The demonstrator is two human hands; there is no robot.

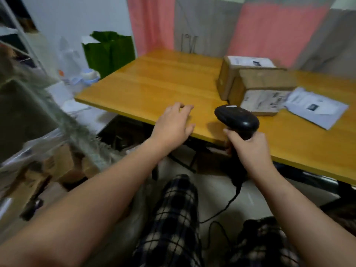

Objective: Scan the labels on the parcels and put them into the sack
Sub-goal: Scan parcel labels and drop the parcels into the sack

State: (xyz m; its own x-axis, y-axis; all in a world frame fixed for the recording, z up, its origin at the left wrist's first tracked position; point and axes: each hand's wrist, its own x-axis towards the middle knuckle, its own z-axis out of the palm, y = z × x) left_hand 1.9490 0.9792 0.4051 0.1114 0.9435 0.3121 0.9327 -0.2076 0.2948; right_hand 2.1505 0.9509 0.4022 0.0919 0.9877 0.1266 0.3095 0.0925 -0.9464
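My right hand (250, 149) grips the handle of a black barcode scanner (238, 118), whose head points toward the parcels. Its cable (229, 205) hangs down to my lap. Two cardboard parcels stand on the wooden table (158, 83): the nearer box (262, 87) shows a white label on its front, the farther box (240, 66) carries a label on top. A flat white mailer (316, 107) lies to their right. My left hand (173, 124) hovers open over the table's front edge, holding nothing. A translucent sack (48, 120) hangs at the left, blurred.
A green bag (109, 53) stands beyond the table's left end, beside white plastic items. Cardboard boxes (57, 164) sit on the floor at lower left. Pink and grey curtains hang behind the table. My legs in checked trousers (173, 218) are below.
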